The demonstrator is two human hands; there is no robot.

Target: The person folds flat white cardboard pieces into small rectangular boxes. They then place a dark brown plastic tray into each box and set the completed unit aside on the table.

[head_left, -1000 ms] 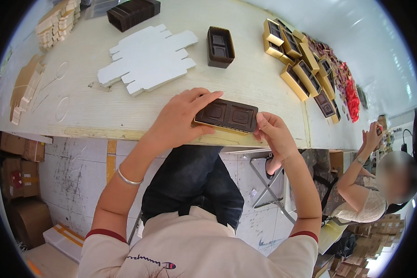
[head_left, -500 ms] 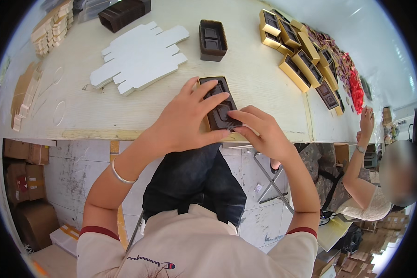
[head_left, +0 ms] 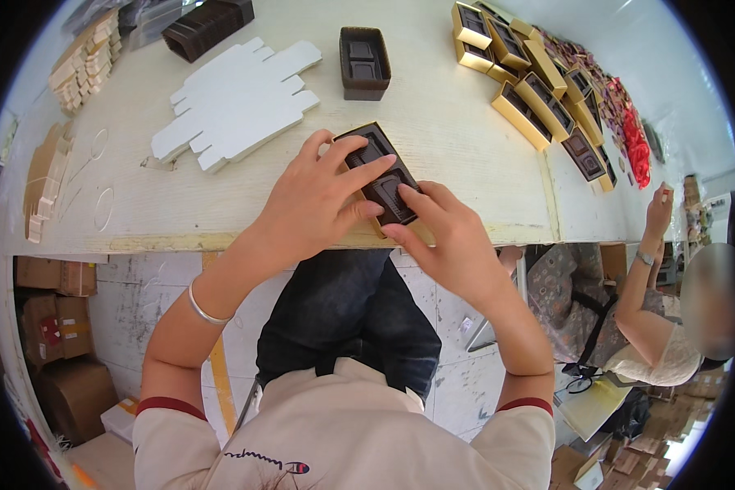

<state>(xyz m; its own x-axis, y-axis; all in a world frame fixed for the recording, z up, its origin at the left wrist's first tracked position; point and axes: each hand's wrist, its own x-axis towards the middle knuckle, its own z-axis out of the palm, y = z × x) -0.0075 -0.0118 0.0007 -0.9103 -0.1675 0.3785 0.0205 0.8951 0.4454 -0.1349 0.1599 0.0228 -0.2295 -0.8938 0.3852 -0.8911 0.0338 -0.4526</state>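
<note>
A small gold box (head_left: 341,134) lies slantwise near the table's front edge, with a dark brown plastic tray insert (head_left: 377,145) seated inside it. My left hand (head_left: 322,192) spans the box from its left side, fingers bent over the tray and thumb at the lower part. At the near right corner, my right hand (head_left: 449,233) grips the edge, its thumb low on the near end and its index finger pressing on the tray. Beyond the hands stands a stack of matching brown trays (head_left: 365,85).
Flat white carton blanks (head_left: 237,102) are stacked at left centre. Another tray stack (head_left: 208,28) lies behind them. Gold boxes with trays (head_left: 523,114) cluster at right, beside small wrapped pieces and red material (head_left: 635,147). Folded cardboard (head_left: 47,180) sits far left. A co-worker (head_left: 645,335) is at right.
The box has turned a little, its far end swinging left. My left thumb has moved up onto the tray, and my right hand has shifted slightly left and down.
</note>
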